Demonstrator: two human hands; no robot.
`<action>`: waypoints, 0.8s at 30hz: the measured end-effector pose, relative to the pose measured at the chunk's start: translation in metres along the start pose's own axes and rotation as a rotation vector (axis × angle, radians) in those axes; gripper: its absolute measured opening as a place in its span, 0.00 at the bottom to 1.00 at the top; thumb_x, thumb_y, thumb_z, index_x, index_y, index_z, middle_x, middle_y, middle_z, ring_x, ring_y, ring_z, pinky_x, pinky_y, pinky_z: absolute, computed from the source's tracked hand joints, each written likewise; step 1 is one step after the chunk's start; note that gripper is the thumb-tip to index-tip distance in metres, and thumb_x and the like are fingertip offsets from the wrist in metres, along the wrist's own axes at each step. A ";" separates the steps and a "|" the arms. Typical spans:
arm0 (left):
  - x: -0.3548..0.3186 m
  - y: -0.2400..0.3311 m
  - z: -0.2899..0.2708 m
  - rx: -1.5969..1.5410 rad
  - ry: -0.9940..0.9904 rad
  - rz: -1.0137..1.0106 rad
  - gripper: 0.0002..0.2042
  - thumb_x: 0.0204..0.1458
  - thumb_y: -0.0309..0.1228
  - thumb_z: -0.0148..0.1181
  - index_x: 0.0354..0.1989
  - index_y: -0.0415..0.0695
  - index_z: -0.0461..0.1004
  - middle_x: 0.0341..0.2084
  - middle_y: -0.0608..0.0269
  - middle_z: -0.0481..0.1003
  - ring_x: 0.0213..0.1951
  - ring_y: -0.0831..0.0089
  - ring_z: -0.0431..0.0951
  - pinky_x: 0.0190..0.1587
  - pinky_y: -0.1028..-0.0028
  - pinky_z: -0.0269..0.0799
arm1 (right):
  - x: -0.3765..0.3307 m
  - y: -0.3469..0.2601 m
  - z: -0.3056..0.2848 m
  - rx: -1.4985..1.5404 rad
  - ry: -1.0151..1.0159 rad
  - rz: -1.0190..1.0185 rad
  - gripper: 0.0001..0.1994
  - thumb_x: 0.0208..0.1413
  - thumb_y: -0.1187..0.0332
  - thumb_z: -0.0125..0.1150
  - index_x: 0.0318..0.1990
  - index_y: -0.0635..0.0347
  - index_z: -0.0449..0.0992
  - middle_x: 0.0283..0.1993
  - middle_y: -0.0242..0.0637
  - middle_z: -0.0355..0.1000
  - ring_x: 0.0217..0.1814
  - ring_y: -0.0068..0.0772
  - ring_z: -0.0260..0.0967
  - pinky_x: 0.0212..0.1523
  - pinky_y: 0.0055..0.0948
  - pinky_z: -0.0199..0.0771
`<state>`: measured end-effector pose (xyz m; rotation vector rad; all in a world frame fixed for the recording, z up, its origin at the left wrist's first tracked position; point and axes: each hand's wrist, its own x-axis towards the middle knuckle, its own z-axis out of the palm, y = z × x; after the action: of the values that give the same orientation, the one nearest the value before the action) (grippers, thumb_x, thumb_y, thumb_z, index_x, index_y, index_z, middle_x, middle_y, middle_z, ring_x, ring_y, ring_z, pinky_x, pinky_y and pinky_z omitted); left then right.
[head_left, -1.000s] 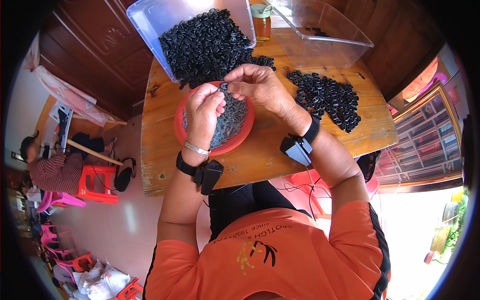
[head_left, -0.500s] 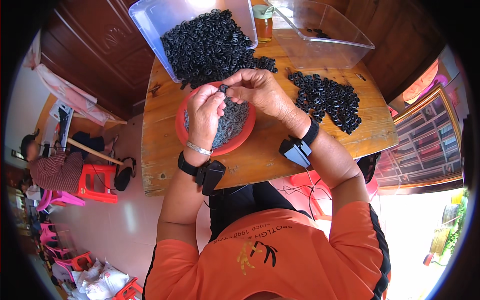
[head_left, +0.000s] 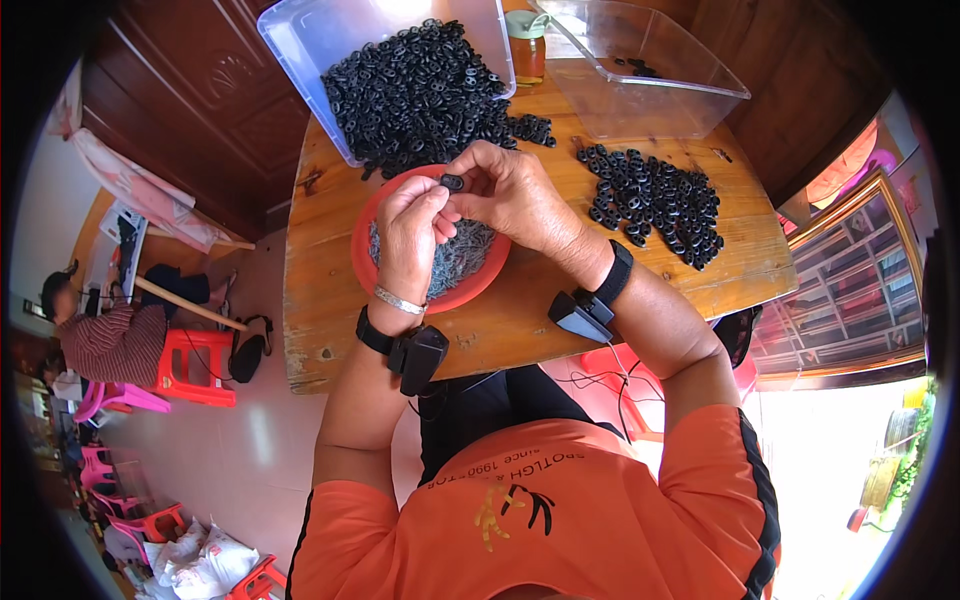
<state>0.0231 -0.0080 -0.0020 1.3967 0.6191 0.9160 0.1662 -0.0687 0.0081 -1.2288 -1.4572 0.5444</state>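
Barely shifting since earlier, both hands are staying together over the red bowl (head_left: 372,262). Left hand (head_left: 412,232) is pinching a small black ring (head_left: 452,183); right hand (head_left: 512,192) is gripping it too, loose ring pile (head_left: 655,200) lying right.

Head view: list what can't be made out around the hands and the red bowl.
- Black ring: how the left hand and right hand grip it; fingers cover it.
- Red bowl: its grey contents are too small to identify, partly under the hands.
- Left bin: cut off by the top edge.
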 end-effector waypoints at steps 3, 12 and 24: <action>-0.001 0.005 -0.002 -0.022 0.002 -0.021 0.09 0.53 0.32 0.50 0.29 0.39 0.72 0.17 0.67 0.71 0.17 0.83 0.68 0.20 0.84 0.62 | 0.001 -0.008 -0.005 -0.067 -0.029 -0.003 0.11 0.45 0.74 0.68 0.36 0.62 0.74 0.26 0.26 0.71 0.28 0.12 0.66 0.29 0.17 0.69; 0.000 0.008 0.000 -0.038 -0.069 -0.039 0.09 0.56 0.34 0.50 0.30 0.41 0.71 0.16 0.70 0.68 0.16 0.86 0.65 0.18 0.86 0.59 | 0.001 -0.010 -0.009 -0.156 -0.046 -0.145 0.12 0.43 0.73 0.68 0.37 0.62 0.75 0.25 0.30 0.72 0.26 0.15 0.69 0.26 0.19 0.70; -0.001 0.001 0.003 -0.033 -0.015 -0.006 0.09 0.56 0.33 0.50 0.29 0.40 0.71 0.16 0.70 0.69 0.17 0.85 0.66 0.19 0.85 0.61 | -0.002 -0.012 -0.003 -0.411 0.067 -0.372 0.14 0.42 0.71 0.67 0.39 0.63 0.75 0.30 0.40 0.72 0.29 0.35 0.72 0.30 0.29 0.74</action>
<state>0.0251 -0.0110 -0.0008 1.3703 0.5942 0.9060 0.1640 -0.0758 0.0178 -1.2287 -1.7412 -0.0523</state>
